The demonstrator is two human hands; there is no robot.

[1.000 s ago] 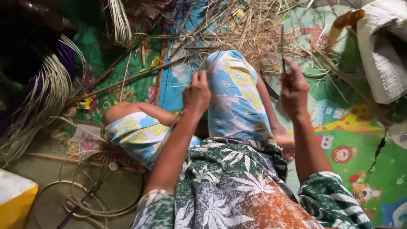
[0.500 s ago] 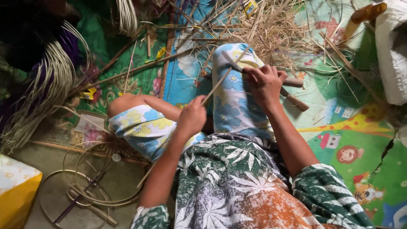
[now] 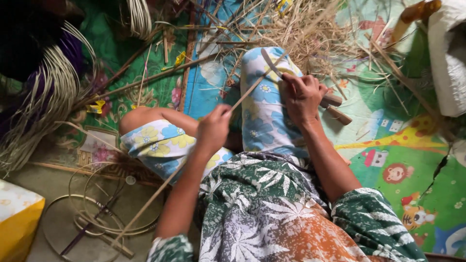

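I sit on the floor with one knee raised, in blue floral trousers. My left hand (image 3: pixel 213 130) pinches a long thin cane strip (image 3: pixel 247 92) that runs from lower left up across the raised knee. My right hand (image 3: pixel 302 97) grips a knife (image 3: pixel 271 62) by its wooden handle, the blade lying against the strip on top of the knee. The strip's far end disappears into a heap of dry shavings (image 3: pixel 301 29).
Bundled cane splints (image 3: pixel 43 102) lie at the left. Thin cane hoops (image 3: pixel 92 213) rest on the floor at lower left beside a yellow and white box (image 3: pixel 17 223). A colourful play mat (image 3: pixel 412 160) covers the floor to the right, and a white sack (image 3: pixel 446 58) sits at the upper right.
Both hands were raised apart holding the strip upright. The right hand has come down onto the knee with the knife against the strip, and the left hand has dropped lower and toward me.
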